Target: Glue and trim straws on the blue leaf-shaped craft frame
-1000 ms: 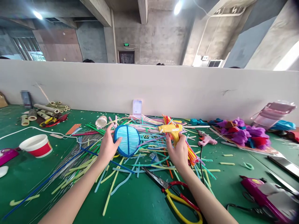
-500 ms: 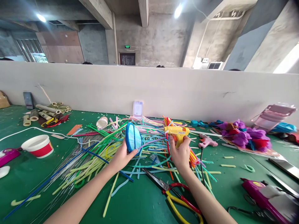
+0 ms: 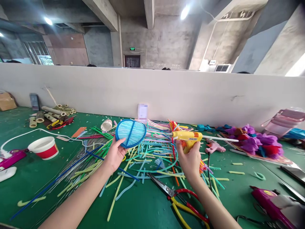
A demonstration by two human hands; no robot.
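Note:
My left hand [image 3: 114, 156] grips the lower left rim of a flat, rounded blue piece [image 3: 131, 133], which has a dark blue border, a dark bar across it and light blue strands filling it. In my right hand [image 3: 189, 160] is a yellow hot glue gun [image 3: 188, 138], its nozzle pointing left toward the blue piece without touching it. A glue stick [image 3: 221, 138] sticks out of the gun's back end. Below both hands lie many coloured fuzzy craft stems [image 3: 145, 156]. Scissors [image 3: 170, 192] with red and yellow handles rest open nearby.
On the left stand a white and red paper cup [image 3: 45, 149] and cut bamboo tubes [image 3: 53, 114]. To the right are a pink glue gun [image 3: 214, 146], purple flowers [image 3: 259, 140] and a magenta power strip [image 3: 269, 203]. A white partition [image 3: 166, 92] runs behind the table.
The blue piece has turned from nearly edge-on to show its broad face, moving slightly left. The glue gun has shifted a little right, and its glue stick now shows more clearly.

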